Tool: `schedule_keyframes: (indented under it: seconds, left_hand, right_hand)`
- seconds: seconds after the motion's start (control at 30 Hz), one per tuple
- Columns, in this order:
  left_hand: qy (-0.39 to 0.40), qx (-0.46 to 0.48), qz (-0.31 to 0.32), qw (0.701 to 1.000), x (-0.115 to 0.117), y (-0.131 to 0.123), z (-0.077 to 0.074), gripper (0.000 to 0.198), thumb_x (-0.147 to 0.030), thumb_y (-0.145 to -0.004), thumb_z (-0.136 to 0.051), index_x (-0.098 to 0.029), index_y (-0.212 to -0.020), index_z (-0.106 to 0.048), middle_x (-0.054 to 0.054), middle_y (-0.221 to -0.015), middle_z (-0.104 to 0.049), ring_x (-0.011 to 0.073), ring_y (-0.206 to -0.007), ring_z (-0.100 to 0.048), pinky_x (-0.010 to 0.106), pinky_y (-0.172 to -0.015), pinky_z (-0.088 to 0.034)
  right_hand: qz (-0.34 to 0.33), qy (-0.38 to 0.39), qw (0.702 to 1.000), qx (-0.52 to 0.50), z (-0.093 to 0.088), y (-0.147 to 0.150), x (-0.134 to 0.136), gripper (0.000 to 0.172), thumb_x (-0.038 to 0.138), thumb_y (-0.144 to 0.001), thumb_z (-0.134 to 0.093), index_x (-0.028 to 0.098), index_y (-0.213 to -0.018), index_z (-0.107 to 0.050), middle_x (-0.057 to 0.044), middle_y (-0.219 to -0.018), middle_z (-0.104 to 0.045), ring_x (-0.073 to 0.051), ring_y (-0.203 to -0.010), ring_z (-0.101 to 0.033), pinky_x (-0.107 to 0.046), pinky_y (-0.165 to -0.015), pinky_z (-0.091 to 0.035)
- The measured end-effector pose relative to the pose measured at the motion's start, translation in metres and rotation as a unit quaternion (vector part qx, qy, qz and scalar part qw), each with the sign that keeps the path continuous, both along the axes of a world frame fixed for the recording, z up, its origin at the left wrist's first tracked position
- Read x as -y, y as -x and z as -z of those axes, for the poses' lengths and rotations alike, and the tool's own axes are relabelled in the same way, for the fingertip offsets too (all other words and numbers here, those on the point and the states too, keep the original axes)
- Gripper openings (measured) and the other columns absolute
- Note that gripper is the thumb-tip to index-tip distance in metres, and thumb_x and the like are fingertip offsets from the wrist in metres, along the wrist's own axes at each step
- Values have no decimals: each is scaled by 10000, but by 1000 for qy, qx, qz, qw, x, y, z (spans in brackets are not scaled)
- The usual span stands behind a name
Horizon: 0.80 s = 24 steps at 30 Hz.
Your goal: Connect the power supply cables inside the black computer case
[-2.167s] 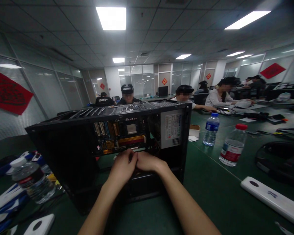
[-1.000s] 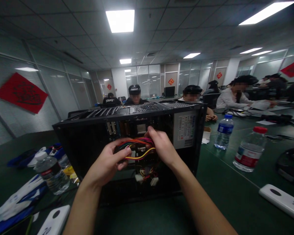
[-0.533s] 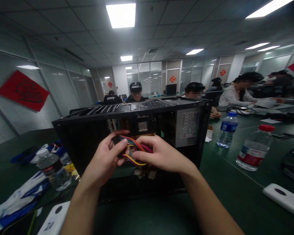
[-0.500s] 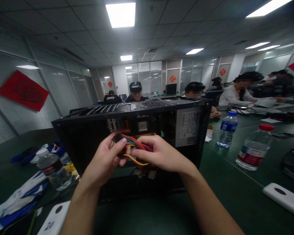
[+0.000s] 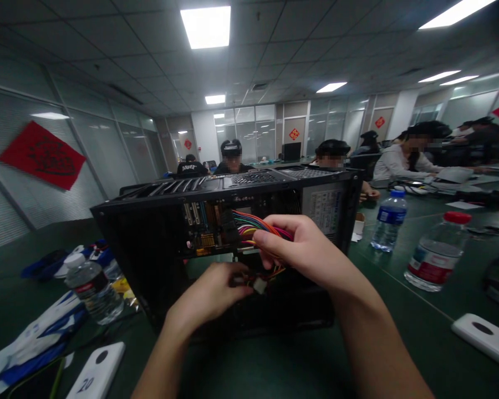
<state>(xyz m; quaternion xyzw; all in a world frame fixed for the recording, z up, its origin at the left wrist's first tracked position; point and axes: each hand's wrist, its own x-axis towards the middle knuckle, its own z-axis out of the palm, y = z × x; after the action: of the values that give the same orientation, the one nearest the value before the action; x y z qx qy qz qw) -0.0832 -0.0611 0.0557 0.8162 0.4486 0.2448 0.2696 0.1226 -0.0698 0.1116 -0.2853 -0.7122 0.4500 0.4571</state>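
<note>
A black computer case [image 5: 120, 233] lies on its side on the green table with its open face toward me. Inside it I see part of a motherboard [image 5: 205, 243] and, at the right, a power supply [image 5: 322, 208] with a label. My right hand [image 5: 293, 241] is closed around a bundle of multicoloured power cables [image 5: 253, 223], whose wide black connector [image 5: 229, 226] points left. Lower down, my left hand [image 5: 218, 288] pinches thin wires beside a small pale connector [image 5: 259, 285]; its fingertips are partly in shadow.
A water bottle [image 5: 93, 291], blue and white gloves [image 5: 37, 338] and a white numbered device [image 5: 97, 371] lie left. To the right stand a blue-capped bottle [image 5: 388, 221], a red-capped bottle [image 5: 436, 252] and another white device [image 5: 484, 338]. People sit beyond the case.
My left hand has left the multicoloured bundle and moved down to the small connector. My right hand has shifted slightly right and up, still holding the bundle, whose black connector now shows.
</note>
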Motion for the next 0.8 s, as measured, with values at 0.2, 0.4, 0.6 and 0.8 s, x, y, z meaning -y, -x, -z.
schedule_keyframes:
  seconds: [0.2, 0.4, 0.6, 0.8]
  left_hand:
    - [-98, -3, -60, 993, -28, -26, 32, 375, -88, -773, -580, -226, -1098, -706, 74, -1240, -682, 277, -1193, -581, 399, -1047, -409]
    - [-62, 146, -86, 984, -10, -26, 5, 294, -220, -862, -553, -204, -1103, -720, 87, -1221, -693, 278, -1182, -592, 434, -1060, -416]
    - [77, 491, -109, 861, 7, -23, -31, 356, -436, -815, -665, -131, -992, -717, 129, -1073, -739, 255, -1017, -673, 338, -829, -540]
    - [89, 584, -144, 794, 6, -18, -36, 224, -249, -789, -654, -135, -979, -687, 85, -939, -752, 217, -912, -703, 320, -801, -562]
  right_hand:
    - [47, -23, 999, 2, 1, -3, -5, 331, 494, -810, -678, 166, -801, -635, 30, -610, -534, -100, -515, -467, -212, -465, -360]
    - [79, -41, 996, -6, 8, 3, -18, 329, 479, -807, -684, 170, -792, -574, 33, -621, -533, -103, -538, -481, -217, -490, -371]
    - [86, -83, 992, 29, 17, 17, -24, 280, 433, -817, -686, 163, -828, -612, 6, -740, -610, -132, -650, -539, -228, -563, -409]
    - [60, -123, 988, 71, 25, 39, -22, 229, 380, -874, -630, 159, -927, -655, -18, -836, -678, -169, -763, -595, -249, -661, -435]
